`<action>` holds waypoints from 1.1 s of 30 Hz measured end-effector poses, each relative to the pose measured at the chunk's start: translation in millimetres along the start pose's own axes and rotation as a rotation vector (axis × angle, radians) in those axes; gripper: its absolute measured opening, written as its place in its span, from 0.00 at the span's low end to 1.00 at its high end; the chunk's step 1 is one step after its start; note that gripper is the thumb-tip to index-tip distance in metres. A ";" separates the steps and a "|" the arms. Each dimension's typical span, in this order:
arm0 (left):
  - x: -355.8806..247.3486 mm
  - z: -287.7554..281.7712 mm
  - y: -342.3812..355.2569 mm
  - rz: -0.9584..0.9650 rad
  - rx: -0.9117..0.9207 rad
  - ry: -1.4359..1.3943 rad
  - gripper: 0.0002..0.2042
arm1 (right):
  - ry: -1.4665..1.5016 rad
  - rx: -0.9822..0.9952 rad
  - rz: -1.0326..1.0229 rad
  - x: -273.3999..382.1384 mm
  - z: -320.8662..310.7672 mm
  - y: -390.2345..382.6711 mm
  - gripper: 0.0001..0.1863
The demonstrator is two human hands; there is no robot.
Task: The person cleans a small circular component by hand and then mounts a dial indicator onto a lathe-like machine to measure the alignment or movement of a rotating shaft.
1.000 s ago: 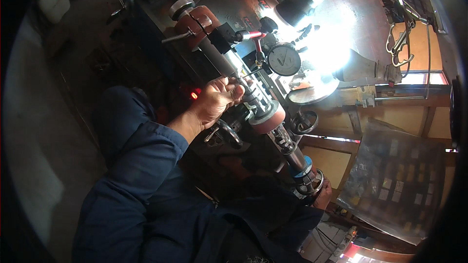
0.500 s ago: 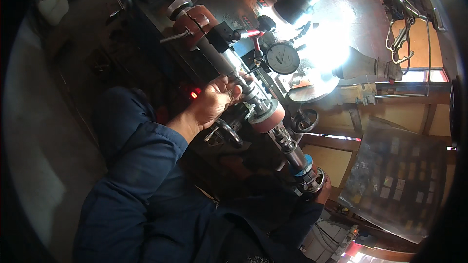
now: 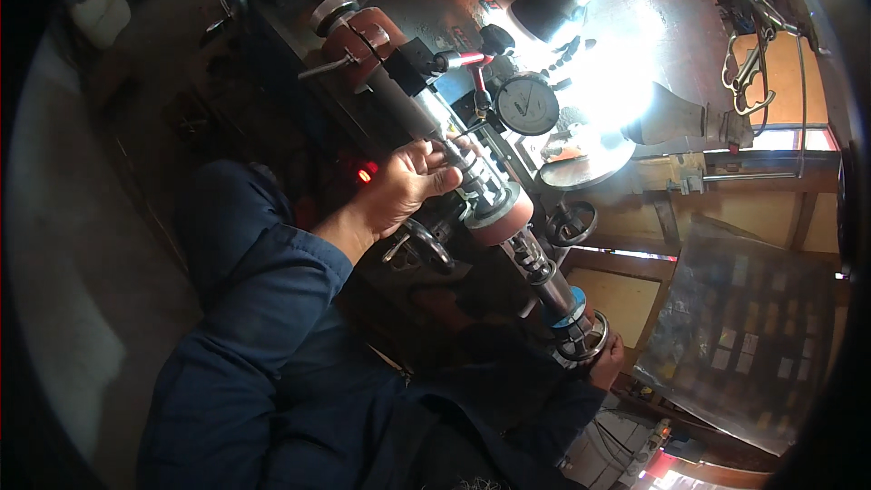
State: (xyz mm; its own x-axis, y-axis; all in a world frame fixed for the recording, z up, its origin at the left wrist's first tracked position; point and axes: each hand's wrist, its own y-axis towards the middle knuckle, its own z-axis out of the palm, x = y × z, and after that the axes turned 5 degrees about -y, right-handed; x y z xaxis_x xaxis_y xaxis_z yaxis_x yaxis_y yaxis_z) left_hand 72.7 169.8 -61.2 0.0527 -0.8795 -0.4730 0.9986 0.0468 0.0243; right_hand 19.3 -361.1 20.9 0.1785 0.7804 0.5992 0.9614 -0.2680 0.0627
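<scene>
A lobed metal shaft (image 3: 485, 183), much like a camshaft, lies slantwise along a long machine. My left hand (image 3: 406, 186) is closed around the shaft's upper end, thumb on the near side and fingertips partly hidden behind it. Just above that hand, a round dial gauge (image 3: 526, 103) sits on a red jointed arm (image 3: 478, 73), its thin probe reaching toward the shaft. A reddish ring-shaped part (image 3: 504, 223) surrounds the shaft lower down. At the machine's lower right end, my right hand (image 3: 610, 361) grips the rim of a metal handwheel (image 3: 599, 334); some fingers are hidden.
A bright lamp (image 3: 555, 7) glares over the bench behind the gauge. Other handwheels stand at the front (image 3: 428, 247) and beyond the shaft (image 3: 572, 223). A red light (image 3: 366, 172) glows beside my left wrist. Plastic sheeting (image 3: 735, 336) hangs at right; a pale container (image 3: 100, 4) stands far left.
My left thumb has shifted along the shaft, and the lobes show a different face. My right hand has moved slightly with the handwheel's rim. The view has shifted a little.
</scene>
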 end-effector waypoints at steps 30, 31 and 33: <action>21.0 0.7 6.7 -0.079 -0.027 -0.021 0.15 | 0.078 0.068 -1.289 356.4 235.6 -49.0 0.18; 21.7 1.3 6.5 -0.079 -0.042 0.039 0.13 | 0.132 0.069 -1.242 354.9 239.6 -49.0 0.17; 17.4 -0.8 5.0 -0.086 -0.048 0.039 0.11 | 0.047 0.057 -1.260 358.0 246.8 -50.0 0.17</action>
State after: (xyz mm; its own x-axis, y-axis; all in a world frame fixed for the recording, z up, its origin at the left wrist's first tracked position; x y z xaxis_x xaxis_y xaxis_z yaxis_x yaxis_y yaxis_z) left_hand 78.6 155.0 -70.0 -0.0343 -0.8623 -0.5052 0.9982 -0.0046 -0.0600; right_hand 86.8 71.1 35.3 -0.8729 0.4548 0.1769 0.4665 0.6712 0.5760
